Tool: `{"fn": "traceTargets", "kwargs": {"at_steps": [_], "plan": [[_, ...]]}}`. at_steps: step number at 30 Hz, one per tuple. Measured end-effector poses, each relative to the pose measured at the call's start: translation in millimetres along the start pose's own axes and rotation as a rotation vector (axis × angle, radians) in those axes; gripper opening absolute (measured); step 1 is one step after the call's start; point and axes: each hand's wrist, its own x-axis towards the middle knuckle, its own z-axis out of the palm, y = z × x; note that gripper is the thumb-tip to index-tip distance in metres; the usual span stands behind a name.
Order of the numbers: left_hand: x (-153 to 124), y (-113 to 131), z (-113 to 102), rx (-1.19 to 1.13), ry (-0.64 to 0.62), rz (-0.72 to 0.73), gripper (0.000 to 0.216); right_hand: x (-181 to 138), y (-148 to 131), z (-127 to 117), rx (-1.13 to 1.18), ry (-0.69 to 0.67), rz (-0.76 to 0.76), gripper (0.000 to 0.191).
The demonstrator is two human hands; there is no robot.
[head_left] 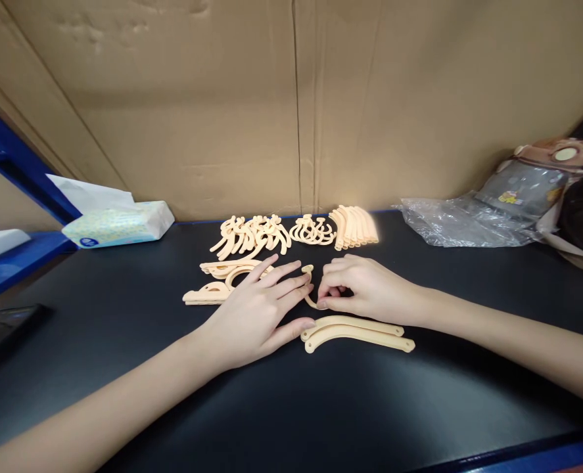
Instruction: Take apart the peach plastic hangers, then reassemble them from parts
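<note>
A small cream plastic hook (307, 269) with a round flat end lies between my hands, over the black tabletop. My right hand (363, 286) is closed, its thumb and index finger pinching the hook's lower end. With fingers stretched out, my left hand (264, 309) rests palm down, its fingertips at the hook's near side. Two curved cream plastic arms (357, 332) with holes at their ends lie side by side just in front of my right hand, by my left thumb. Partly under my left fingers sit flat cream pieces (207, 293), some with a rounded cutout.
Along the back are piles of branched cream pieces (252, 235), small hooks (313, 230) and stacked curved arms (354, 226). A tissue pack (118, 225) stands at left. At right are clear plastic wrap (449, 220) and a bottle (522, 180). Cardboard (197, 112) walls the back.
</note>
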Motion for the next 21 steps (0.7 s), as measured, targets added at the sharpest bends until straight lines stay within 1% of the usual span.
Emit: {"fn": "traceTargets", "kwargs": {"at_steps": [3,7,11,15,18,21], "plan": [[0,0,1,0.013,0.013,0.013,0.045,-4,3,-3,-0.029,0.013,0.007,0.014],[0,1,0,0.019,0.035,0.024,0.046,-14,17,-8,-0.08,0.017,0.04,0.016],[1,1,0,0.017,0.053,0.021,0.045,-25,34,-8,-0.007,0.026,0.122,0.014],[2,1,4,0.031,0.075,0.024,0.045,-30,43,-4,0.067,0.058,0.17,0.013],[4,3,4,0.072,0.121,-0.01,0.046,-31,43,-3,0.061,0.073,0.156,0.013],[8,0,-5,0.137,0.139,-0.109,0.044,-33,43,-2,0.047,0.086,0.145,0.013]]}}
